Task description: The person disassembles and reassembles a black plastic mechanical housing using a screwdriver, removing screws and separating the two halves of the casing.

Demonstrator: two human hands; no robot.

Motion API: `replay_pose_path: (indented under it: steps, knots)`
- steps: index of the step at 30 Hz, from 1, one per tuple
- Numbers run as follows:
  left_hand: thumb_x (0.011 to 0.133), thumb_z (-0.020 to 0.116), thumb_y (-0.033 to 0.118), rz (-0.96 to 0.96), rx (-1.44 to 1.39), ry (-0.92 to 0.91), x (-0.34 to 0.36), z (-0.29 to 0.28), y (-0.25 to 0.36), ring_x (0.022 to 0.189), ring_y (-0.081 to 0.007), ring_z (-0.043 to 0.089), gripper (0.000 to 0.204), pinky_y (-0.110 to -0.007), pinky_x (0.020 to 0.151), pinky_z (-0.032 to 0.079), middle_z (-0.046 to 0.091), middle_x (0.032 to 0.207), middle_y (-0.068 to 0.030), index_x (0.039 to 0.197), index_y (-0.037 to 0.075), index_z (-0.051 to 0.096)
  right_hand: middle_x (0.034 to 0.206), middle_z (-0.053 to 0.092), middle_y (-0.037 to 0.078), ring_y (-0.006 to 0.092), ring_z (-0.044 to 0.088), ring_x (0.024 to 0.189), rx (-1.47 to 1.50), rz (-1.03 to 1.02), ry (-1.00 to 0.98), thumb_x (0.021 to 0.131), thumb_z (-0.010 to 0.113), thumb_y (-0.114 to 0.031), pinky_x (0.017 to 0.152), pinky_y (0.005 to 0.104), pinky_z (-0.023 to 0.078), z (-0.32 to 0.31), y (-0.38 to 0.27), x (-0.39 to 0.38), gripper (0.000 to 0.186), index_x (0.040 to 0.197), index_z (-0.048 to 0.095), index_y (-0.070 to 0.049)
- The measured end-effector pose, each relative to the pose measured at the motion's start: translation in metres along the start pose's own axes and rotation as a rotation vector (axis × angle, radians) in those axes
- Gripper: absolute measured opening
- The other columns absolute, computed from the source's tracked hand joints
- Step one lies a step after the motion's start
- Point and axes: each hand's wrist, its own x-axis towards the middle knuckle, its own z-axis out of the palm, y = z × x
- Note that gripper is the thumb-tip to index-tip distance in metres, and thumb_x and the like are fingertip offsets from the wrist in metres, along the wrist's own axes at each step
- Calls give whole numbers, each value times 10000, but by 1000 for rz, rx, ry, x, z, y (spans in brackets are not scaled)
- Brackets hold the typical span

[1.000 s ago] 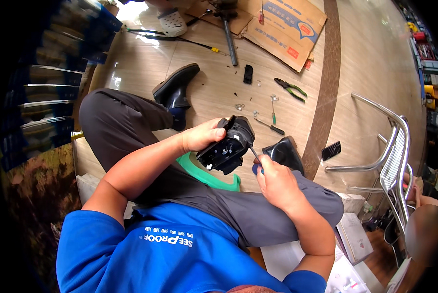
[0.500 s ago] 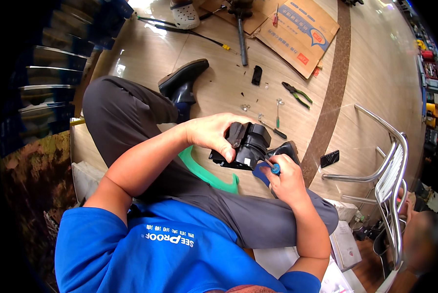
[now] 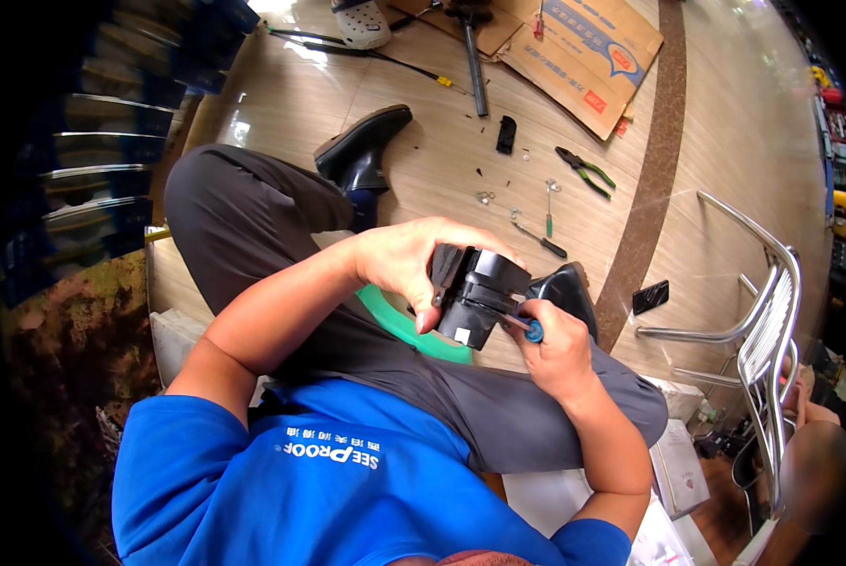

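A black plastic housing (image 3: 484,292) with a rounded body and a small white label is held up over my lap. My left hand (image 3: 409,264) grips it from its left side, thumb in front and fingers over the far side. My right hand (image 3: 557,347) is closed around a screwdriver with a blue handle (image 3: 534,331). The screwdriver's shaft points left and meets the housing's right side; its tip is hidden there. Below the housing, a green curved piece (image 3: 409,330) shows behind my leg.
On the tiled floor lie green-handled pliers (image 3: 585,174), a black-handled screwdriver (image 3: 541,241), a thin green-handled screwdriver (image 3: 549,212), a small black part (image 3: 506,135) and several loose bits. Flattened cardboard (image 3: 583,61) lies beyond. A metal chair (image 3: 767,311) and phone (image 3: 650,297) are at right.
The housing has turned in my left hand, bringing its rounded side more into view. My right hand has moved slightly with the screwdriver, still against the housing. The whole view has shifted slightly.
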Motion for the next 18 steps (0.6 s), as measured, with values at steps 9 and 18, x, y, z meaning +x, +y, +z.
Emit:
replay_pose_path:
  steps: [9, 18]
  knots:
    - [433, 986, 543, -102, -30, 29, 0, 4, 5, 1188, -251, 614, 1164, -388, 1027, 470, 622, 1308, -152, 1357, -25, 563, 761, 682, 164, 348, 691, 699, -45, 116, -44, 840, 783, -110, 602, 393, 524, -11, -13, -4, 229, 956, 601, -33]
    - [545, 956, 532, -150, 45, 44, -5, 6, 1, 1165, -216, 611, 1054, -363, 1017, 466, 632, 1283, -139, 1333, -47, 563, 757, 683, 185, 394, 684, 713, -70, 189, -172, 876, 764, -221, 604, 457, 529, -10, -16, -14, 298, 998, 562, -38]
